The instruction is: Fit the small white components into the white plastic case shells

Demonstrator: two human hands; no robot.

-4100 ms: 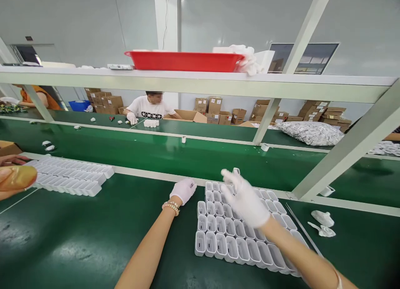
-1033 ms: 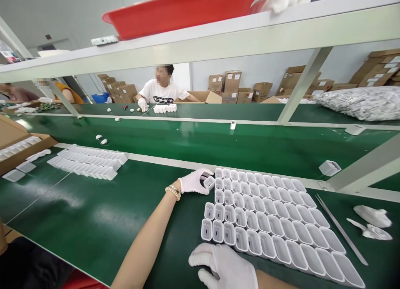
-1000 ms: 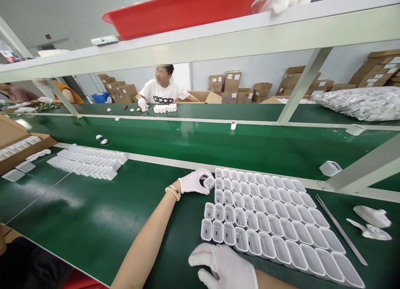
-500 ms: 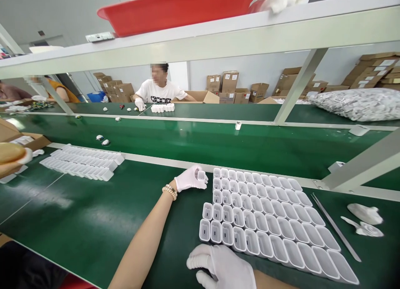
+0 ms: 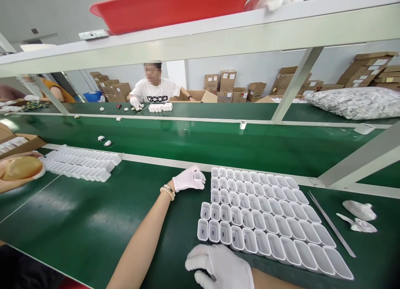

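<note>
My left hand (image 5: 189,179), in a white glove, is closed around a small white plastic case (image 5: 198,175), mostly covered by the fingers. It hovers just left of the back rows of a block of open white plastic cases (image 5: 256,216), standing close together in several rows. Many cases at the left end of the front rows show a dark slot in the bottom. Below the front row, my gloved right hand (image 5: 220,266) rests with fingers loosely bent and thumb apart, and nothing shows in it.
Long tweezers (image 5: 331,222) and crumpled white gloves (image 5: 359,216) lie right of the cases. More white cases (image 5: 81,162) are lined up at left, near another person's hand (image 5: 21,170). A conveyor belt (image 5: 175,141) runs behind, with a co-worker (image 5: 154,89) across it.
My left hand stays beside the back rows, and the case in it is less exposed. The other person's hand at left has moved right. Small items on the belt have shifted slightly right.
</note>
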